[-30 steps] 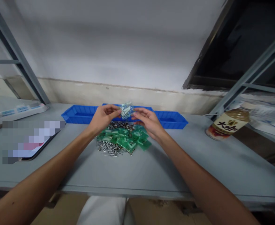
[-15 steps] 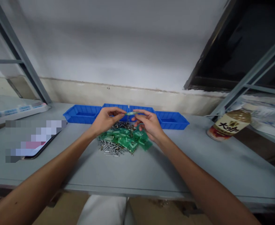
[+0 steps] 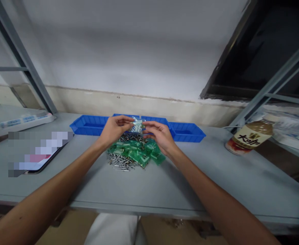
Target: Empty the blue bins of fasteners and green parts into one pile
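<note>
A small clear plastic bag point(image 3: 137, 126) with pale contents is stretched between my two hands, above the pile. My left hand point(image 3: 116, 128) pinches its left edge between thumb and fingers. At its right edge, the thumb and fingers of my right hand point(image 3: 157, 132) close on it. Below lie green plastic packets point(image 3: 137, 153), on and among loose metal pins point(image 3: 121, 161). More dark and silvery metal pieces point(image 3: 131, 137) are heaped behind the packets. What exactly the bag contains is too small to tell.
Blue trays point(image 3: 187, 132) stand in a row behind the pile. A phone point(image 3: 46, 153) lies at the left, near a white power strip point(image 3: 28, 120). A labelled bottle point(image 3: 250, 137) is at the right. Metal shelf posts rise at both sides.
The bag has turned from nearly edge-on to showing its face, and looks clear and pale now. Both hands remain at nearly the same place, gripping it.
</note>
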Motion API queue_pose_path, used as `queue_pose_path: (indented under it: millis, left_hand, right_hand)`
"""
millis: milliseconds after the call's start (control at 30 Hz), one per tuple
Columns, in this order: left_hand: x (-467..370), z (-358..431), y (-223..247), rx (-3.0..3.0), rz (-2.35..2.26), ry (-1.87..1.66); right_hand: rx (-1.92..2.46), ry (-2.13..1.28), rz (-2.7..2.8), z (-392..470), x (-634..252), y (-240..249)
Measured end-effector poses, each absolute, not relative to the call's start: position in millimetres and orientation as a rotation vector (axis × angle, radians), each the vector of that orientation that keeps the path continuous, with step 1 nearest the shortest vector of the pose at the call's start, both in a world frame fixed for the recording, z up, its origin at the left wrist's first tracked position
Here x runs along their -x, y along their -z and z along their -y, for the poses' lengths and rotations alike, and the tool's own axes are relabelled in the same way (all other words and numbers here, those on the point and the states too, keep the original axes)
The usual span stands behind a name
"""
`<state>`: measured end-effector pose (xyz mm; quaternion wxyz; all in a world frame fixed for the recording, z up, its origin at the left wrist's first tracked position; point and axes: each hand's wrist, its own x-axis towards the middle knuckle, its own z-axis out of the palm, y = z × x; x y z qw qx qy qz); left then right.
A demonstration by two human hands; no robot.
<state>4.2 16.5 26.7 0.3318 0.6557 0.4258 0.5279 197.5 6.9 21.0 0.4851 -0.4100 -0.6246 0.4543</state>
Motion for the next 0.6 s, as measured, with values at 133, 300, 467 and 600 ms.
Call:
queue_pose_path:
  millis: [133,300,467,600]
  left_hand:
    - [5.0,-31.5,-27.4,-1.565,-1.209,-1.547]
    - [24.4,-37.1,-29.6,-2.012,-1.738,-1.421]
    - [25.8,-28.0,-30.1,-2.225,-1.791,-1.377]
    - [19.6,-27.6,-25.5,-2.403,-1.689,-1.264]
  right_hand:
    - [0.974,-1.061,1.476,-8.7,-199.1,-23.9]
    - [1.022,-0.943,1.429,-17.5,-209.9,-24.7]
    - [1.148,-0.536,1.792,-24.4,-229.4,-27.0]
    - [1.295,-0.209,2.106,-22.3,-239.9,-29.0]
